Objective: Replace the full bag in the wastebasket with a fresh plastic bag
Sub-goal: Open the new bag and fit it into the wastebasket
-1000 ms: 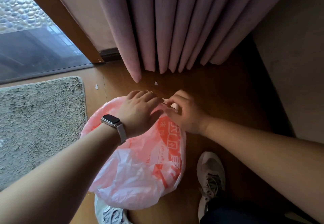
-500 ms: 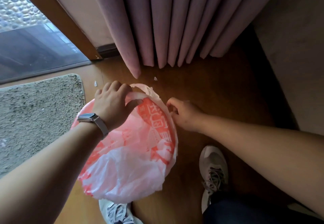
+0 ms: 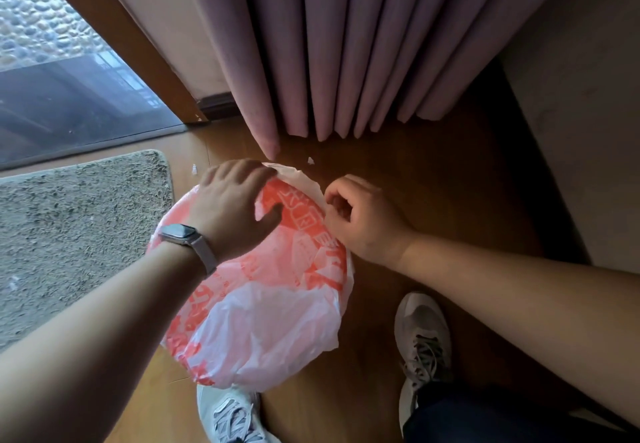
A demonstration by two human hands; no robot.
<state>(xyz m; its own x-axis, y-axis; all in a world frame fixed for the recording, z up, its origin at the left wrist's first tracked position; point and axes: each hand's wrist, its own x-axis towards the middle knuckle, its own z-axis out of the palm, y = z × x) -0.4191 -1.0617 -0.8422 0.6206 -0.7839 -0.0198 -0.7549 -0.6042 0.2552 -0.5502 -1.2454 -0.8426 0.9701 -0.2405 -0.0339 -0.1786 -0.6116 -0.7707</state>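
Thin white plastic bag with orange-red print [image 3: 263,321] lay stretched in a round dome under both hands, on the brown wooden floor [image 3: 433,200]; no wastebasket wall visible beneath it. Left hand [image 3: 232,207], grey-strapped smartwatch [image 3: 183,234] on its wrist, pressed on the bag's far edge, fingers curled over the rim, thumb on the print. Right hand [image 3: 363,220] just beside it, closed, pinching the bag's edge. Pink pleated curtain [image 3: 346,44] hung beyond the hands. Grey shaggy rug [image 3: 76,227] left of the left hand. 2 grey sneakers below the forearms.
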